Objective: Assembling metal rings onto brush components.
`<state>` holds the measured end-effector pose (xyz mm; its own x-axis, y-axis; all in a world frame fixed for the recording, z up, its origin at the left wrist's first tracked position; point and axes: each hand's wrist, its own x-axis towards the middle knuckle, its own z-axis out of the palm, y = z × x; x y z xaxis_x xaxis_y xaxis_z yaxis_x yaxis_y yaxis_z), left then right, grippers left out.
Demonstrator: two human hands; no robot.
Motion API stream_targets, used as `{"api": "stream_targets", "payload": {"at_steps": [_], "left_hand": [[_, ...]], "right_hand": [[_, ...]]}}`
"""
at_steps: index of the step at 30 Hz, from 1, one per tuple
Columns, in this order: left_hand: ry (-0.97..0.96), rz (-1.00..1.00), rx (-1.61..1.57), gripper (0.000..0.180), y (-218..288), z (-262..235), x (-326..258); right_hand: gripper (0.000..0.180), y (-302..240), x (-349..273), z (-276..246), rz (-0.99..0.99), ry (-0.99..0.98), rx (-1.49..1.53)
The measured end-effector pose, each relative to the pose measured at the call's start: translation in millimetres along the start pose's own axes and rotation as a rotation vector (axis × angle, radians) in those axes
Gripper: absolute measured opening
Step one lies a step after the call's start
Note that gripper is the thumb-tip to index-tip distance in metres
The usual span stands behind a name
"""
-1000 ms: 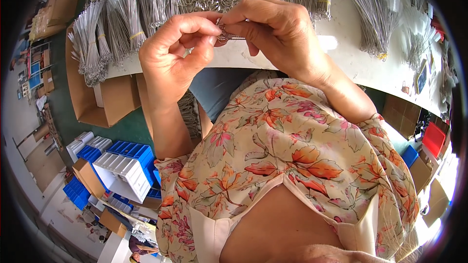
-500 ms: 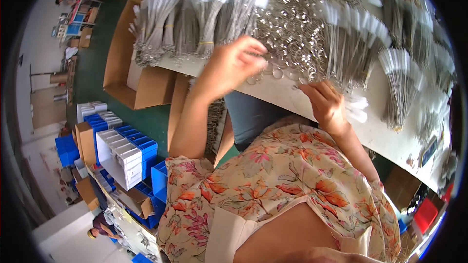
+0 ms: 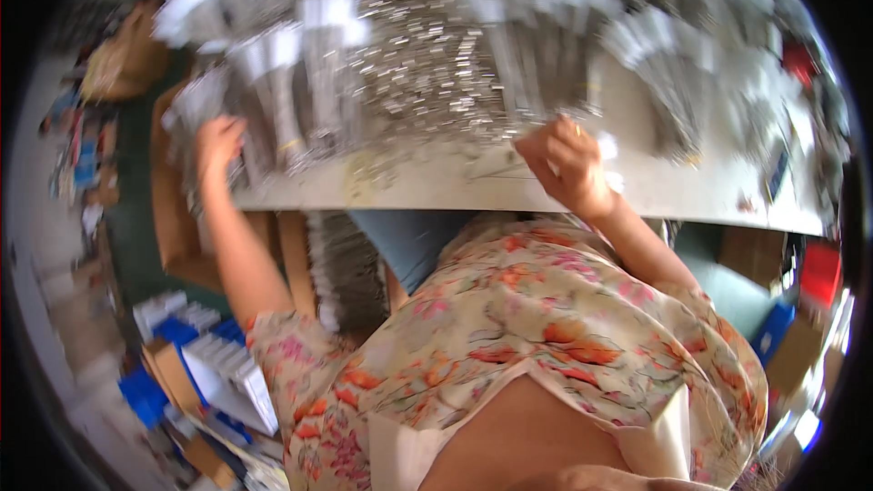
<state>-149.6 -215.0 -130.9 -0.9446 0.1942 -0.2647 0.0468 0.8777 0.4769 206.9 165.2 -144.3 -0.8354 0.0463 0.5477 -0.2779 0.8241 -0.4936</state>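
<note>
My left hand (image 3: pixel 221 143) is stretched out to the far left of the table, at the edge of the bundles of thin metal stems with whitish tips (image 3: pixel 277 82). Its fingers are curled and smeared by motion, so whether they grip a stem is unclear. Over the table's front part, my right hand (image 3: pixel 566 166) is closed with the fingertips pressed together. A thin wire-like line (image 3: pixel 496 175) runs to the left beside it; what the fingers hold is too small to make out. Between the hands lies a heap of small shiny metal rings (image 3: pixel 423 73).
More stem bundles (image 3: pixel 659 82) fan out on the white table (image 3: pixel 436 191) at the right. A cardboard box (image 3: pixel 173 218) stands below its left end. Blue and white bins (image 3: pixel 227 373) are at the lower left. A red object (image 3: pixel 821 273) is at the right.
My left hand has moved from beside the ring heap to the bundles at the far left. The right hand stays closed near the front edge. The whole view has turned and blurred.
</note>
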Motion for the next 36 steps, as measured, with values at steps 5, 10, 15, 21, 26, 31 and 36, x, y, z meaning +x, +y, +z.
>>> {"api": "stream_targets", "payload": {"at_steps": [5,10,15,21,26,31,36], "left_hand": [[0.106,0.003,-0.086,0.019,-17,4,5],[0.233,-0.068,-0.283,0.018,-4,10,-6],[0.486,-0.004,-0.202,0.021,19,21,-15],[0.692,0.037,0.118,0.021,12,22,-8],[0.792,0.274,-0.629,0.016,78,0,-34],[0.386,0.478,-0.425,0.028,138,32,-30],[0.31,0.55,0.271,0.023,146,66,-25]], "right_hand": [[0.01,55,34,-31,0.451,0.242,0.013],[0.023,75,64,-34,0.444,0.12,-0.19],[0.034,90,81,-21,0.598,-0.148,-0.407],[0.031,99,81,-23,0.685,0.01,-0.045],[0.026,94,82,-49,0.658,0.401,0.299],[0.028,80,70,-115,0.607,0.595,0.542],[0.019,107,8,-143,0.564,0.429,-0.065]]}}
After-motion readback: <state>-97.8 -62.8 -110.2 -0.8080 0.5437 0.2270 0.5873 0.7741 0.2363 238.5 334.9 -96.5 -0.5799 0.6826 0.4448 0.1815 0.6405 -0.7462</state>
